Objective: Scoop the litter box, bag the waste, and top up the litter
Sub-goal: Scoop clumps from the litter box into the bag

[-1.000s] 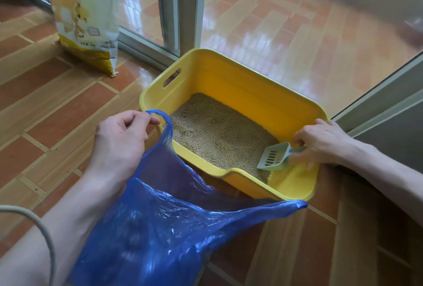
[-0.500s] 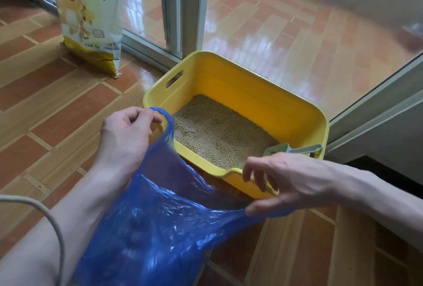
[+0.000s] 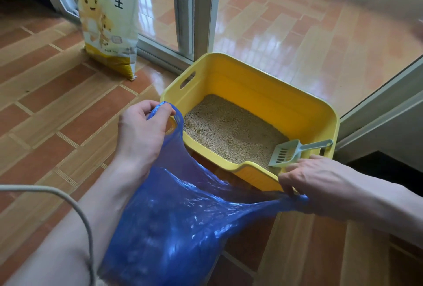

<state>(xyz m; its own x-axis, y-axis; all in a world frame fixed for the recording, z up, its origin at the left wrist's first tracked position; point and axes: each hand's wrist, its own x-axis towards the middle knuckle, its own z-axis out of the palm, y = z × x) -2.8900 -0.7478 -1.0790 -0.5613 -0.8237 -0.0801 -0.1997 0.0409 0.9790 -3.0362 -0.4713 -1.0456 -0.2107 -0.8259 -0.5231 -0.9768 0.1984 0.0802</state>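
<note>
In litter box [image 3: 304, 111] – litter [image 3: 229, 130], scoop [image 3: 288, 153]; both hands [image 3: 139, 134] [image 3: 320, 185] grip blue bag [image 3: 183, 228] handles

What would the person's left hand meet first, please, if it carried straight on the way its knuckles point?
Probably the near left wall of the yellow plastic litter box. The left hand, pinching a handle of the blue plastic bag, points up and right toward it; depth is uncertain.

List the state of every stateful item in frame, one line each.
Blue plastic bag: held open, stretched between both hands.
Left hand: grips one bag handle.
Right hand: pinches the other handle.
Litter scoop: released, propped in the box, handle on the rim.
Yellow litter box: uncovered, partly filled with litter.
Cat litter sack: upright on the floor; top out of view.
</note>
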